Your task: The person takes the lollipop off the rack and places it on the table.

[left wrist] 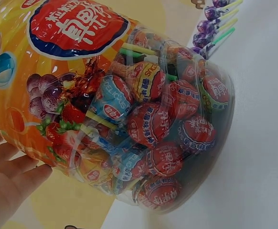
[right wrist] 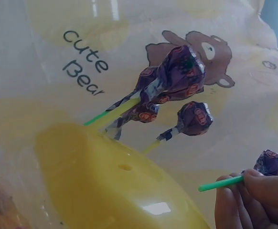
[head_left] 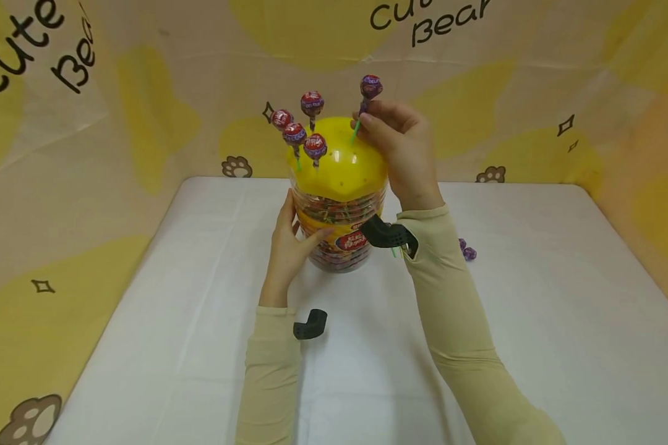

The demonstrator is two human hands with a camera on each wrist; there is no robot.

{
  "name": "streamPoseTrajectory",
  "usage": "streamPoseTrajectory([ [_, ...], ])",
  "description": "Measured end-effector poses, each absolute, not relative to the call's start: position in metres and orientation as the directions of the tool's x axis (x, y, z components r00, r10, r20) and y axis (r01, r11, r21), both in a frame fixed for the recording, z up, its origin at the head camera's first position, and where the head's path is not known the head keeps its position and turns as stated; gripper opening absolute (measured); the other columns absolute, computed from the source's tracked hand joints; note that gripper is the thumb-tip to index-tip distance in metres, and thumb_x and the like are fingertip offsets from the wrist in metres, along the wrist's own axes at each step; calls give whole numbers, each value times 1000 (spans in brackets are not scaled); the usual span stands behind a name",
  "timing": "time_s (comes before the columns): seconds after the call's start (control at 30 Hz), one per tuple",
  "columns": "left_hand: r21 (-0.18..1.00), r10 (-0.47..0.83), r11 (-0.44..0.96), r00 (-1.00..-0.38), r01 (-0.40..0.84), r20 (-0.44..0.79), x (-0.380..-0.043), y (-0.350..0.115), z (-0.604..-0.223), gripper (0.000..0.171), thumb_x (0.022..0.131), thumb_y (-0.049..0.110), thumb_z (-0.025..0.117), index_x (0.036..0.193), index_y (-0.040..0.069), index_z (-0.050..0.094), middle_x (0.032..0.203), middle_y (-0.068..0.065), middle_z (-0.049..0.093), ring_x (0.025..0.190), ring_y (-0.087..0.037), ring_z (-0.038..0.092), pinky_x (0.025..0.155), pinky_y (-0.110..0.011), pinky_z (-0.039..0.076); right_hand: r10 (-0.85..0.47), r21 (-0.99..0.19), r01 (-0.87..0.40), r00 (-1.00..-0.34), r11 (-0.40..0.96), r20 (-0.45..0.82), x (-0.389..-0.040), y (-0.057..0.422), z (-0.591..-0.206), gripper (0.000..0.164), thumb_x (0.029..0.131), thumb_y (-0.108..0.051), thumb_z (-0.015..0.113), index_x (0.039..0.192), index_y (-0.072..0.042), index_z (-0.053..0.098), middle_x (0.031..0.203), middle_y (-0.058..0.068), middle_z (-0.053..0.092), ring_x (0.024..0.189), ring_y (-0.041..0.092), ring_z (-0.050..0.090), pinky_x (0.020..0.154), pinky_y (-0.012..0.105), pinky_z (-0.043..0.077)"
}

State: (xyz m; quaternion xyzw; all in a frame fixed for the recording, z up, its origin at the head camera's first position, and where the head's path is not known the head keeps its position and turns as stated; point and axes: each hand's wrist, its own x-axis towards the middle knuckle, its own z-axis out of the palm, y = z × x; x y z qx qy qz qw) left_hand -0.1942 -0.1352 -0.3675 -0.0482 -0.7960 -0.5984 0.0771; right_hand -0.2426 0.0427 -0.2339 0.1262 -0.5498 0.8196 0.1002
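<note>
A clear plastic candy jar [head_left: 339, 213], packed with wrapped lollipops [left wrist: 148, 124], stands on the table under a domed yellow lid [head_left: 362, 167]. My left hand [head_left: 289, 247] grips its left side, thumb across the front label. Between thumb and fingers, my right hand [head_left: 414, 148] pinches a purple-wrapped lollipop [head_left: 371, 86] above the lid's right side. That lollipop's green stick [right wrist: 220, 183] points toward the lid, its end free of the fingers. Several purple lollipops [right wrist: 194, 118] stand upright in the left part of the lid. A small hole [right wrist: 125, 167] shows in the yellow surface.
More purple lollipops [left wrist: 208, 26] lie in a row on the white table [head_left: 200, 321] to the jar's right, partly behind my right forearm in the head view. A yellow patterned cloth backdrop [head_left: 200, 111] rises behind and beside the table.
</note>
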Motion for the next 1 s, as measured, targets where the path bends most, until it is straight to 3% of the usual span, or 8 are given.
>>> streamPoseTrajectory([
  [0.23, 945, -10, 279, -983, 174, 184, -194, -135, -369, 96, 83, 25, 74, 152, 10, 9, 156, -8, 15, 141, -22, 19, 113, -40, 24, 8, -841, -275, -952, -465, 307, -223, 62, -247, 12, 86, 10, 60, 88, 1, 69, 90, 13, 67, 84, 25, 65, 84, 30, 54],
  [0.47, 940, -8, 284, -980, 191, 201, -195, -135, -369, 96, 83, 23, 74, 152, 8, 8, 156, -10, 15, 141, -24, 19, 113, -40, 25, 10, -843, -312, -940, -438, 342, -208, 81, -263, 16, 87, 9, 60, 87, -3, 71, 86, 9, 68, 80, 21, 66, 79, 30, 56],
  [1.0, 940, -6, 276, -978, 200, 210, -194, -135, -366, 95, 84, 21, 74, 152, 8, 9, 156, -10, 15, 142, -24, 19, 113, -42, 24, 31, -914, -188, -981, -361, 189, -180, 135, -320, 11, 85, 7, 64, 85, -1, 71, 84, 9, 71, 79, 21, 70, 74, 27, 57],
])
